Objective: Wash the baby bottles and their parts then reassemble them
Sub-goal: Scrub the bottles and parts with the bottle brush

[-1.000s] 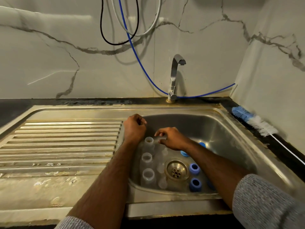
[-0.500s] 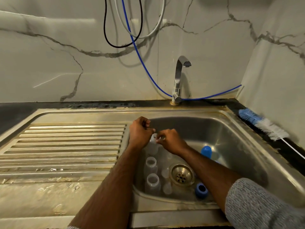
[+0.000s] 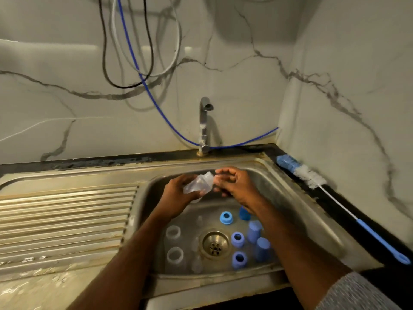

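1. Left hand (image 3: pixel 178 193) fingers (image 3: pixel 202 193) curl round a clear bottle (image 3: pixel 197 183), tilted, held above the sink's (image 3: pixel 290 198) back edge.
2. Right hand (image 3: pixel 234 182) fingers loosely bent at its neck; whether they pinch anything, I cannot tell.
3. Below: blue rings (image 3: pixel 225 218) and caps (image 3: pixel 254 231) by the drain (image 3: pixel 215 244).
4. Risk: a wet, smooth bottle could slip and drop among the parts.

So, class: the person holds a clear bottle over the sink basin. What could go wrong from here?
1. The left hand grips the clear bottle tilted over the basin; if wet, it could slip and fall.
2. Loose blue rings near the drain could get knocked about.
3. The bottle brush lies on the counter edge, away from both hands; reaching for it one-handed may loosen the grip.
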